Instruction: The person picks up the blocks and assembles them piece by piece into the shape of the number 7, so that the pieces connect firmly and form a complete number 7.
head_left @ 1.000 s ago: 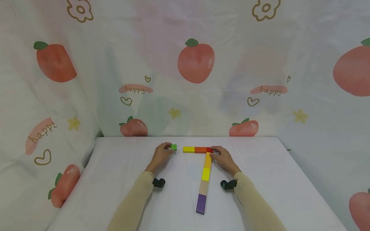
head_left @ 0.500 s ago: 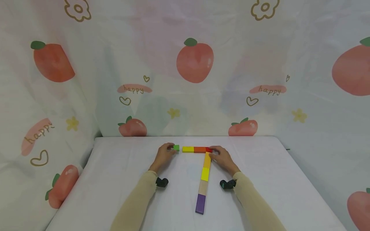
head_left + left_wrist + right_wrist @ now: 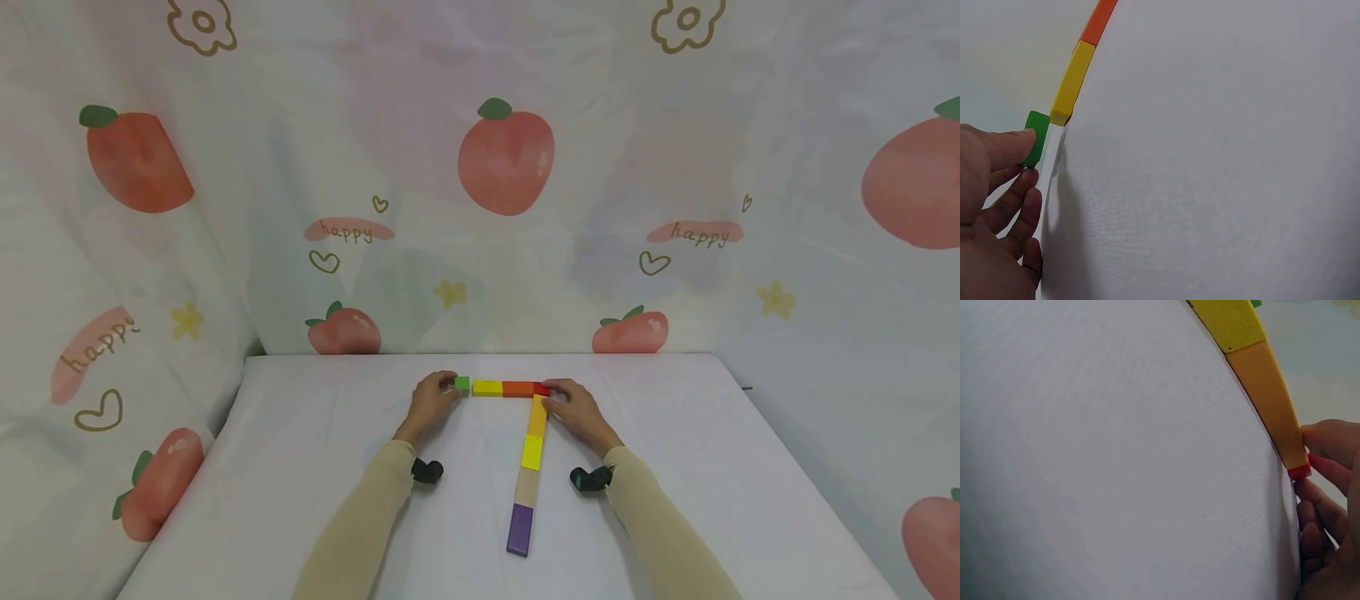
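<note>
My left hand (image 3: 432,402) pinches a small green block (image 3: 462,384) between thumb and fingers, a narrow gap left of a yellow block (image 3: 487,388). In the left wrist view the green block (image 3: 1036,139) stands just off the yellow block's (image 3: 1074,82) near end. That yellow block heads a row with an orange-red block (image 3: 518,389) and a red block (image 3: 541,388). My right hand (image 3: 576,406) holds the red end, its fingers partly covering it. In the right wrist view the thumb lies against a light orange block (image 3: 1269,403), with the red block (image 3: 1299,470) below.
From the row's right end a column runs toward me: the light orange block (image 3: 538,417), a yellow block (image 3: 532,452), a plain wood block (image 3: 527,487) and a purple block (image 3: 520,530). A white cloth covers the table (image 3: 300,467); a printed curtain (image 3: 420,167) hangs behind.
My left hand has moved right with the green block, narrowing the gap to the yellow block. The right hand and the laid blocks stay put.
</note>
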The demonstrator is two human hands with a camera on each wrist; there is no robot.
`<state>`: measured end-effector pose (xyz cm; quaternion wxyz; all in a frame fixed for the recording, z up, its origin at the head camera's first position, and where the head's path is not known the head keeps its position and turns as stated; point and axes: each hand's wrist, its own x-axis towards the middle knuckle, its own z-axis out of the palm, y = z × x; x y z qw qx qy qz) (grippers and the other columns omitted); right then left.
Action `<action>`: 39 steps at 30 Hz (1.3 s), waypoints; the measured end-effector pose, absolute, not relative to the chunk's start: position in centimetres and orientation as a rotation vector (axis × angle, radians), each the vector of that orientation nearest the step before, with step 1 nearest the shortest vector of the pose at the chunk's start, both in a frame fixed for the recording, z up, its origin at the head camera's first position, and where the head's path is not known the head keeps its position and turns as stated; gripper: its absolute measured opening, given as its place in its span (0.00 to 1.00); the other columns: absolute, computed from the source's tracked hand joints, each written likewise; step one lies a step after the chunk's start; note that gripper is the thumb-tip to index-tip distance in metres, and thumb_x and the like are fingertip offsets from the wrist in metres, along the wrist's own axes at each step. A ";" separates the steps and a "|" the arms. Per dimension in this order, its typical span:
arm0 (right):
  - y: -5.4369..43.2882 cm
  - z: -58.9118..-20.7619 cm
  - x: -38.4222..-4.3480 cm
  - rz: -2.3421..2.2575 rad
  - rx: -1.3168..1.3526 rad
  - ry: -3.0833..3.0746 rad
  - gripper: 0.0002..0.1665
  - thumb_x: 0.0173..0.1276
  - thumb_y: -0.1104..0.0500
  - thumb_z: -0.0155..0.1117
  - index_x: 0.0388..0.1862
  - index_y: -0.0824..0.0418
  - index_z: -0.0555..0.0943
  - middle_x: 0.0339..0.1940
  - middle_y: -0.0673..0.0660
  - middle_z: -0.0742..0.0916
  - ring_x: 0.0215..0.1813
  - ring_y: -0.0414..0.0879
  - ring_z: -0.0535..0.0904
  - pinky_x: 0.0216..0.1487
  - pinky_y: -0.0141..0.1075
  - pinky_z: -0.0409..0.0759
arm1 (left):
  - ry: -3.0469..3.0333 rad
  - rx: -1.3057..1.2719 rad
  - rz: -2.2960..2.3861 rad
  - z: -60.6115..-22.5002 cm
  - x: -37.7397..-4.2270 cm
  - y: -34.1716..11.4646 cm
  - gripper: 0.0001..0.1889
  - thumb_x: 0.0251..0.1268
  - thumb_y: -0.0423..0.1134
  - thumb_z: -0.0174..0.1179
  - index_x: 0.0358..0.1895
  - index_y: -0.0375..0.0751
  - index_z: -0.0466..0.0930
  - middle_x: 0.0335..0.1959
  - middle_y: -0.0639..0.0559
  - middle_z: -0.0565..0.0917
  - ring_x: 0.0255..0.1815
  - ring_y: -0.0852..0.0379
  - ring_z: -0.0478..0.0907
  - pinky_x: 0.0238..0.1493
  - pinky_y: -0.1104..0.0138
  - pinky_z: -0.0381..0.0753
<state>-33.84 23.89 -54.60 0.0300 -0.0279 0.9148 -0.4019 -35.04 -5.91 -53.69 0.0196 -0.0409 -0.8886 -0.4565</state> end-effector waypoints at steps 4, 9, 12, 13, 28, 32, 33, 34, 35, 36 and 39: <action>23.8 -54.5 -33.8 -1.242 -0.080 2.812 0.28 0.70 0.51 0.62 0.68 0.53 0.74 0.70 0.60 0.74 0.73 0.60 0.64 0.74 0.59 0.60 | -2.764 -0.132 -1.378 -53.9 -35.1 -5.9 0.20 0.64 0.39 0.64 0.59 0.40 0.79 0.54 0.45 0.84 0.57 0.47 0.77 0.68 0.46 0.63; 23.8 -54.4 -33.7 -1.240 -0.075 2.810 0.27 0.71 0.51 0.62 0.68 0.52 0.73 0.71 0.59 0.74 0.73 0.60 0.64 0.74 0.59 0.60 | -2.768 -0.131 -1.357 -54.1 -35.1 -5.8 0.20 0.65 0.39 0.63 0.59 0.40 0.79 0.54 0.45 0.84 0.58 0.46 0.76 0.68 0.47 0.61; 23.8 -54.4 -33.7 -1.235 -0.085 2.817 0.27 0.71 0.51 0.62 0.68 0.52 0.74 0.70 0.59 0.74 0.73 0.59 0.64 0.74 0.59 0.60 | -2.778 -0.128 -1.343 -54.0 -35.1 -5.7 0.20 0.65 0.39 0.63 0.60 0.40 0.79 0.55 0.45 0.84 0.59 0.46 0.76 0.67 0.47 0.61; 23.8 -54.4 -33.7 -1.231 -0.088 2.818 0.27 0.71 0.51 0.62 0.68 0.52 0.74 0.70 0.59 0.74 0.73 0.59 0.64 0.74 0.59 0.60 | -2.783 -0.124 -1.338 -54.0 -35.0 -5.6 0.20 0.66 0.39 0.63 0.60 0.41 0.79 0.55 0.45 0.84 0.59 0.46 0.76 0.67 0.48 0.61; 23.9 -54.2 -33.5 -1.232 -0.082 2.810 0.28 0.71 0.51 0.62 0.68 0.52 0.73 0.71 0.60 0.74 0.73 0.60 0.64 0.74 0.60 0.59 | -2.831 -0.101 -1.219 -54.1 -35.4 -5.0 0.19 0.64 0.39 0.65 0.58 0.41 0.80 0.54 0.46 0.84 0.58 0.46 0.75 0.63 0.49 0.63; 23.9 -54.1 -33.5 -1.234 -0.087 2.814 0.28 0.71 0.51 0.61 0.68 0.53 0.73 0.71 0.60 0.73 0.73 0.60 0.64 0.74 0.59 0.60 | -2.838 -0.107 -1.206 -54.2 -35.5 -5.0 0.20 0.65 0.40 0.65 0.59 0.42 0.80 0.54 0.46 0.84 0.58 0.46 0.75 0.63 0.49 0.62; 23.9 -54.1 -33.5 -1.233 -0.085 2.815 0.27 0.71 0.51 0.61 0.68 0.53 0.73 0.71 0.60 0.73 0.73 0.60 0.64 0.74 0.59 0.60 | -2.837 -0.106 -1.209 -54.2 -35.5 -5.0 0.20 0.65 0.40 0.64 0.59 0.42 0.80 0.54 0.46 0.84 0.58 0.46 0.75 0.63 0.49 0.62; 23.9 -54.1 -33.5 -1.232 -0.085 2.817 0.27 0.71 0.51 0.61 0.68 0.53 0.73 0.71 0.60 0.74 0.73 0.60 0.64 0.74 0.59 0.60 | -2.836 -0.104 -1.211 -54.2 -35.5 -5.0 0.20 0.65 0.40 0.64 0.59 0.42 0.80 0.54 0.46 0.84 0.58 0.46 0.75 0.64 0.49 0.62; 23.9 -54.1 -33.5 -1.236 -0.083 2.816 0.27 0.70 0.51 0.62 0.68 0.53 0.74 0.71 0.60 0.74 0.73 0.60 0.64 0.74 0.59 0.60 | -2.836 -0.097 -1.217 -54.2 -35.5 -4.9 0.20 0.65 0.40 0.64 0.59 0.42 0.80 0.55 0.46 0.84 0.59 0.46 0.75 0.64 0.49 0.62; 23.8 -54.1 -33.5 -1.237 -0.083 2.816 0.27 0.70 0.52 0.62 0.68 0.52 0.74 0.71 0.60 0.74 0.73 0.60 0.64 0.74 0.59 0.60 | -2.836 -0.091 -1.217 -54.1 -35.4 -4.9 0.20 0.65 0.40 0.64 0.59 0.42 0.80 0.54 0.46 0.84 0.59 0.46 0.75 0.64 0.49 0.62; 23.8 -54.2 -33.5 -1.241 -0.079 2.817 0.27 0.70 0.52 0.62 0.67 0.52 0.74 0.70 0.60 0.74 0.73 0.59 0.65 0.74 0.59 0.61 | -2.834 -0.076 -1.217 -54.0 -35.3 -4.9 0.20 0.65 0.40 0.65 0.59 0.42 0.80 0.54 0.46 0.85 0.59 0.46 0.75 0.63 0.50 0.62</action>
